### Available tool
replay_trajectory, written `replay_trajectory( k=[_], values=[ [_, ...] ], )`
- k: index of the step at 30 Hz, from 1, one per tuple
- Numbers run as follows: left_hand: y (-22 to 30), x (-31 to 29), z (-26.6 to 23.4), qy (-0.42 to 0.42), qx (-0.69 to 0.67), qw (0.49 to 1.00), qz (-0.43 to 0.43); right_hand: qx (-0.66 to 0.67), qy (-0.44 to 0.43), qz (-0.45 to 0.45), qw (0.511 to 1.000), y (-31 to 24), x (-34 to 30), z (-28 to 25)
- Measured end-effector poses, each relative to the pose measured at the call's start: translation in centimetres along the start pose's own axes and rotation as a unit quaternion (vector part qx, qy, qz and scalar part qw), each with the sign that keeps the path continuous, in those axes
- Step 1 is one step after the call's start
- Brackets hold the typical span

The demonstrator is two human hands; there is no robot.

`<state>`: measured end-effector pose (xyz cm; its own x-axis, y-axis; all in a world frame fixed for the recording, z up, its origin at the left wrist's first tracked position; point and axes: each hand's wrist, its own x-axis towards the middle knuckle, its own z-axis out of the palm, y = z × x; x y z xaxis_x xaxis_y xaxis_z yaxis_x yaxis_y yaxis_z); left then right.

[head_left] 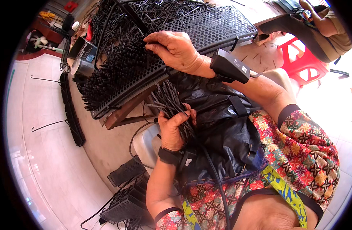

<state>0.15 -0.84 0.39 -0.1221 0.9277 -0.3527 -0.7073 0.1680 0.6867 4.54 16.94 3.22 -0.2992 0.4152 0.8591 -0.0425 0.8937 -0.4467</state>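
Observation:
My left hand (173, 128) is closed round a bundle of thin black strips (166, 97), whose ends fan out above my fingers. A long black perforated panel (210, 28) slants across in front of me. Its left part is packed with upright black strips (118, 74), while the holes on its right part show bare. At the border between the two, my right hand (176, 50) is pinched over the panel; what its fingertips hold, if anything, is too small to make out. A black device (230, 66) is strapped on my right wrist, and a dark band (169, 156) on my left.
Loose black strips (107, 19) lie heaped behind the panel. A metal cup (83, 67) and a dark box (84, 50) stand at its left. More black panels (130, 199) sit low on the left. Beyond a red plastic stool (304, 63), another person (325, 28) works at the upper right.

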Motion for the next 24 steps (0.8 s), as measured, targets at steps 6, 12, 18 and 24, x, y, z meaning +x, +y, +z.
replay_trajectory(
  k=[6,12,18,24],
  values=[
    [0.0,0.1,-0.2,0.014,0.011,1.0,0.006,-0.026,-0.039,-0.1,0.994,0.5,-0.2,1.3],
    [-0.1,0.3,0.0,0.009,-0.039,0.999,0.026,-0.056,-0.093,-0.178,0.978,0.9,0.6,2.0],
    [0.4,0.6,0.2,0.016,-0.037,0.998,0.05,-0.1,-0.153,-0.163,0.97,0.5,0.3,1.2],
    [0.8,1.1,0.1,0.042,-0.034,0.995,0.081,-0.27,-0.321,-0.158,0.894,-0.7,-0.6,1.3]
  ],
)
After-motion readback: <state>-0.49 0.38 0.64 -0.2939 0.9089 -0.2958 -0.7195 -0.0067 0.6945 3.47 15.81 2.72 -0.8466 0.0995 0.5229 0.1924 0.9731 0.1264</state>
